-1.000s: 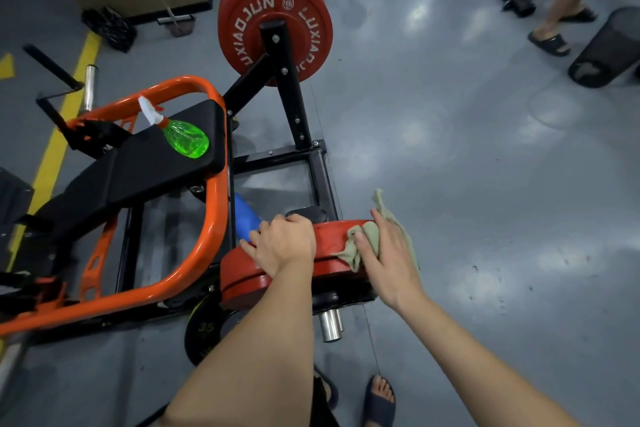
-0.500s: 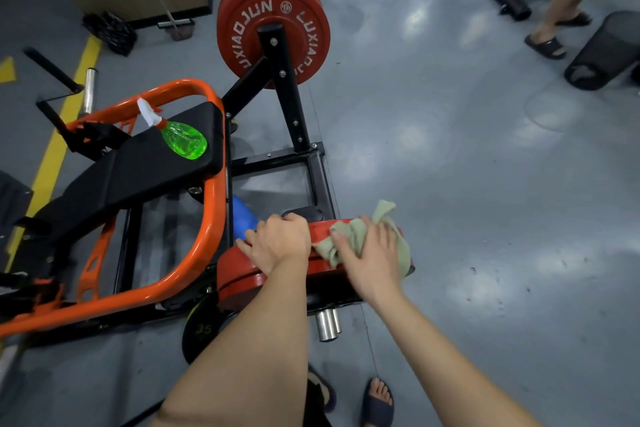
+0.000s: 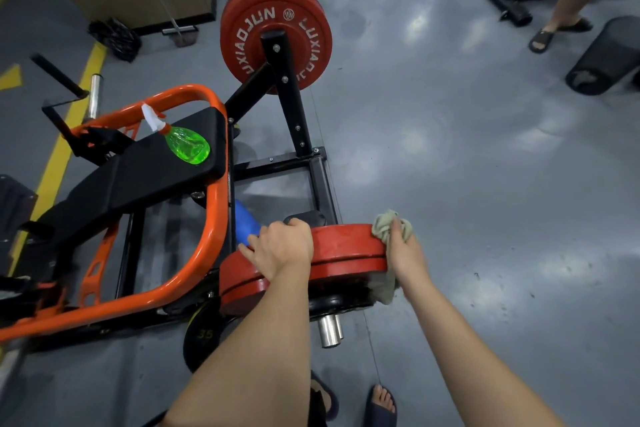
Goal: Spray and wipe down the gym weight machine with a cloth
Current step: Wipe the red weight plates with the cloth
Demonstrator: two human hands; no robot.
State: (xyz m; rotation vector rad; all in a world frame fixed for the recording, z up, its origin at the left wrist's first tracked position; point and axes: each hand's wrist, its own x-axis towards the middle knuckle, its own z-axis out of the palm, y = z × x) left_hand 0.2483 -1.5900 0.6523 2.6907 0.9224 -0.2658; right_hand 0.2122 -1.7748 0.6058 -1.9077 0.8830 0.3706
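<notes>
Your right hand (image 3: 403, 253) has slid the cloth (image 3: 389, 224) away from your left hand (image 3: 280, 250), off the top of the near red plate (image 3: 346, 250) and round to its right edge. The cloth now sits bunched in your curled fingers there, with a tail hanging down the plate's side. Your left hand has not shifted: its fingers curl over the rim on the side nearest the orange frame (image 3: 216, 215), steadying the plate. Your hands are apart, one at each end of the rim.

Judging by this, the rim's top has had its pass, while the plate's flat faces seem still to do. The spray bottle (image 3: 188, 146) lies on its side on the black seat pad (image 3: 131, 177), well away from both hands. That pad, the frame and the far red plate (image 3: 277, 28) look unwiped, so most of the machine remains. Beyond it, a mesh bin (image 3: 606, 55) lies on the floor near another person's legs (image 3: 568, 0).
</notes>
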